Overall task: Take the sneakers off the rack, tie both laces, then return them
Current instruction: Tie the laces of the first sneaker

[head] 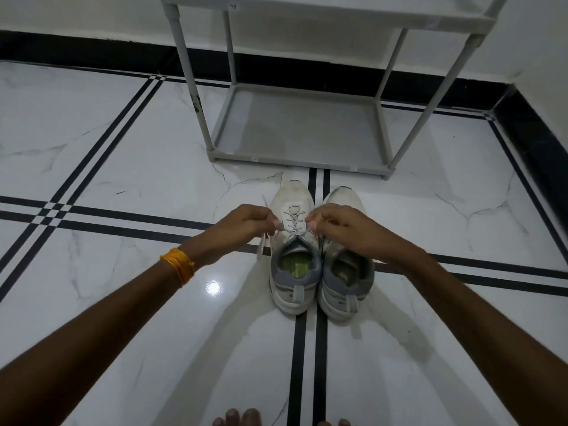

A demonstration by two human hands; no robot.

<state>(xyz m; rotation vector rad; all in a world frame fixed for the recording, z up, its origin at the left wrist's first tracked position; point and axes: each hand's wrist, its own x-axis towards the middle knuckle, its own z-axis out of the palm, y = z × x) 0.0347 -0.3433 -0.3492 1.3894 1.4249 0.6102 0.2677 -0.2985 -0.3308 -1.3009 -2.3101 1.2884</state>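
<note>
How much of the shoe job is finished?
Done: both white and grey sneakers are off the grey plastic rack and stand side by side on the marble floor. In hand: the left hand and right hand each pinch an end of the white lace of the left sneaker, pulling it apart. Left: finishing that knot, the right sneaker, whose lace is hidden, then returning both.

White marble-look floor tiles (129, 155) carry paired black inlay stripes (101, 149) that cross in small checkered squares (50, 212). A black skirting band (92, 50) runs along the foot of the white wall (76, 13) (turning the corner at right). A bright light reflection (213, 287) glints on the floor.
</note>
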